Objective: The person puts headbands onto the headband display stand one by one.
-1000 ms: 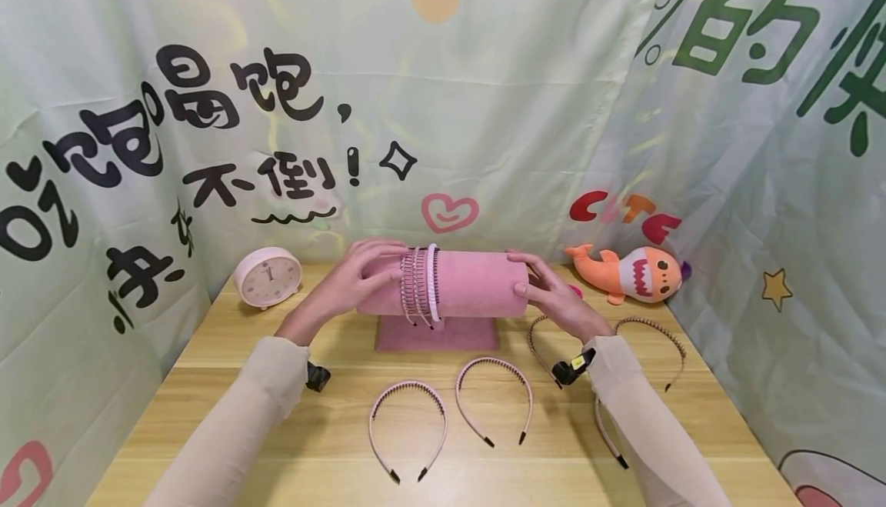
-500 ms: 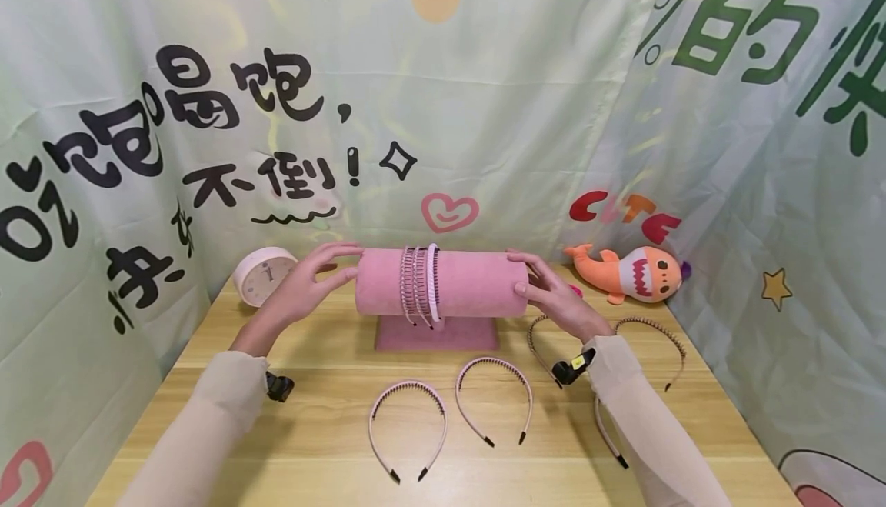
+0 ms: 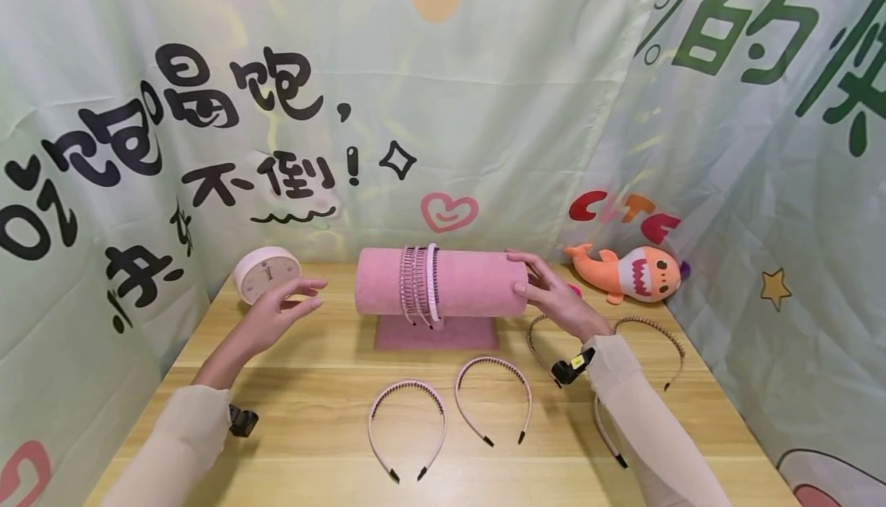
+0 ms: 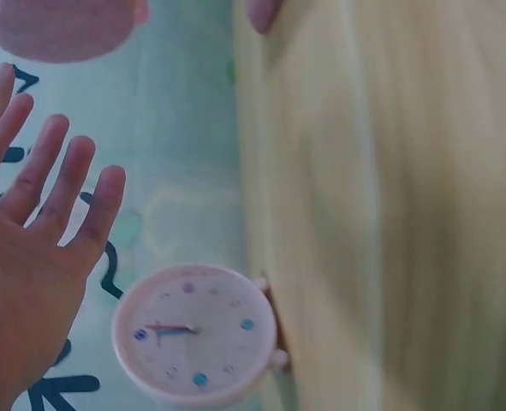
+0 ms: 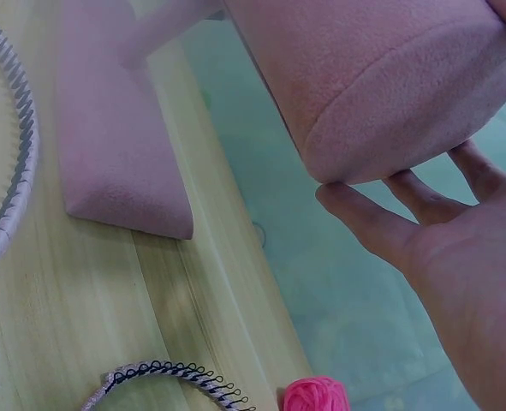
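Note:
In the head view a pink headband stand (image 3: 477, 284), a padded roll on a base, stands at the middle of the table. Several toothed headbands (image 3: 419, 284) hang side by side around its left half. My right hand (image 3: 557, 299) holds the roll's right end, and the right wrist view shows its fingers (image 5: 364, 218) spread against the rim. Left of the stand, my left hand (image 3: 273, 315) hangs apart from it in front of the clock (image 4: 193, 334). Its fingers (image 4: 68, 175) are extended and hold nothing.
Two pink headbands (image 3: 408, 384) (image 3: 494, 360) lie on the table (image 3: 311, 445) in front. More headbands (image 3: 651, 322) lie at the right, partly behind my right arm. An orange shark plush (image 3: 626, 272) sits at the back right; a bright pink ball (image 5: 317, 396) is near the stand.
My left hand has let go of the stand's left end and moved left and toward me. The right hand stays on the right end; the stand and headbands have not moved.

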